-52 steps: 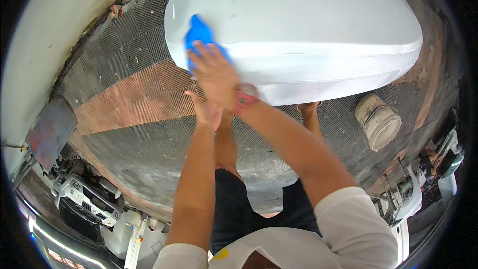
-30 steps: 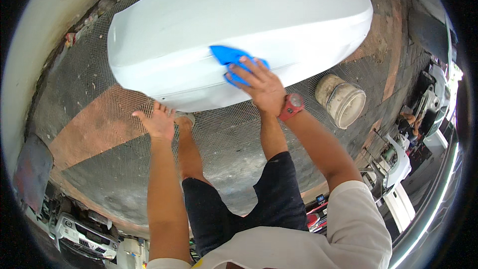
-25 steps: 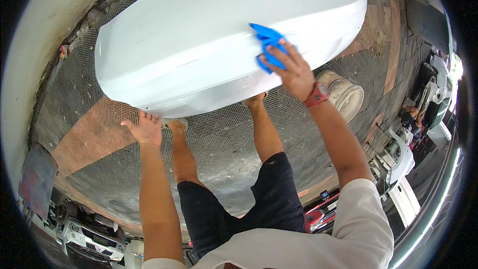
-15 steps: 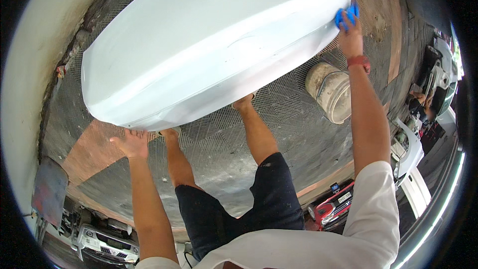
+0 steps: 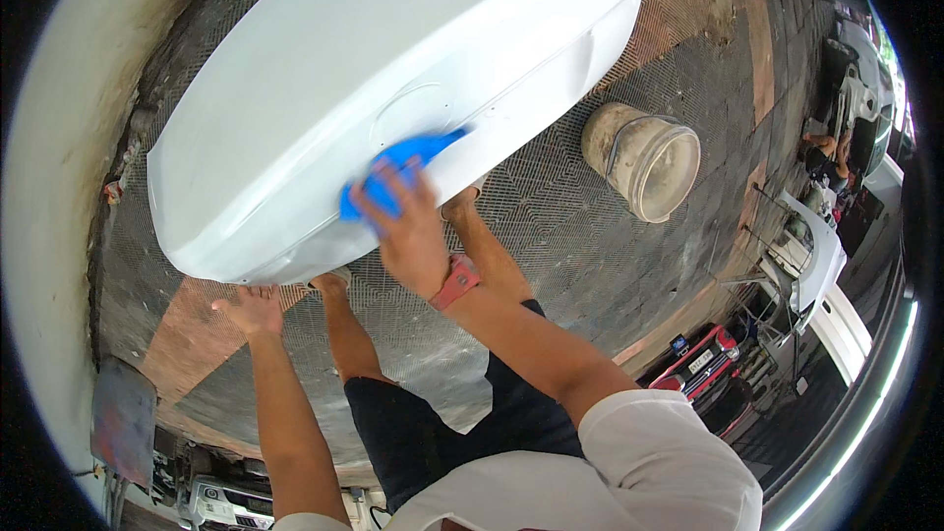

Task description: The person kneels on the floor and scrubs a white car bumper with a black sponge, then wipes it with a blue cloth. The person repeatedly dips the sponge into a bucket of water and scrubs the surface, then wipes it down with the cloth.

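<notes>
A large white car body panel (image 5: 393, 69), smooth and glossy, stretches across the upper part of the view. My right hand (image 5: 408, 236), slightly smeared by motion, presses a blue cloth (image 5: 403, 169) onto the panel's near face, left of its middle. The cloth bunches under the fingers, and one end trails off to the right. At the near left edge of the panel is my left hand (image 5: 254, 313), palm down, with its thumb out and fingers stretched; the fingertips meet the edge. Whether they reach under it is hard to see.
On the textured mat floor (image 5: 551, 226) a dirty white bucket (image 5: 629, 157) lies tipped, right of the panel. My feet stand beneath the near edge. A pale wall (image 5: 59, 187) borders the left. Car parts (image 5: 811, 256) and another person (image 5: 826, 162) are at the far right.
My right hand has swept the blue cloth from the panel's right end leftward and nearer. My left hand stays at the near edge. The view has shifted a little.
</notes>
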Demonstrator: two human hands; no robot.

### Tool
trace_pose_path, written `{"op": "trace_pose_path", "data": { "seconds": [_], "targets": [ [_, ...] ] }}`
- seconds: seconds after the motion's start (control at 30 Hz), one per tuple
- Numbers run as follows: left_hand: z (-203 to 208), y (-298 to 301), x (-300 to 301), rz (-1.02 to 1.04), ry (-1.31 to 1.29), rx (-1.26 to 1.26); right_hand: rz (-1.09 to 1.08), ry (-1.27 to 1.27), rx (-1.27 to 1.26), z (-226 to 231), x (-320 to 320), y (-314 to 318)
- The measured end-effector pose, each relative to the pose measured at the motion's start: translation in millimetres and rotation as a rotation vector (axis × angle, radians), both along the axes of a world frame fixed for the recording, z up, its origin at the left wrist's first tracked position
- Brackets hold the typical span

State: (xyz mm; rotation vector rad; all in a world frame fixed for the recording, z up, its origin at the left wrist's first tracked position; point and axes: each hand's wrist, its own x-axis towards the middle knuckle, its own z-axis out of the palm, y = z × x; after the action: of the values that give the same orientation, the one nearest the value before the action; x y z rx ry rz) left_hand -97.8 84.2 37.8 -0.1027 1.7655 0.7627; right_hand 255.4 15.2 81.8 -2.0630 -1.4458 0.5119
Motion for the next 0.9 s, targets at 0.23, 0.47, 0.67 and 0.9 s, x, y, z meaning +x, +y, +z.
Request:
{"op": "trace_pose_path", "data": {
  "seconds": [0.23, 0.47, 0.67, 0.9],
  "targets": [
    [-4, -3, -1, -0.012, 0.021, 0.031, 0.057, -0.142, 0.036, -62, 190, -16],
    [-3, -2, 2, -0.059, -0.001, 0.039, -0.329, -0.483, -0.229, -83, 501, 11],
    [-9, -2, -5, -0.068, 0.016, -0.011, -0.754, 0.182, -0.181, -105, 515, 13],
    [-8, -5, -18, -0.185, -0.056, -0.026, -0.628, -0.211, 0.049, -118, 346, -11]
  ]
}}
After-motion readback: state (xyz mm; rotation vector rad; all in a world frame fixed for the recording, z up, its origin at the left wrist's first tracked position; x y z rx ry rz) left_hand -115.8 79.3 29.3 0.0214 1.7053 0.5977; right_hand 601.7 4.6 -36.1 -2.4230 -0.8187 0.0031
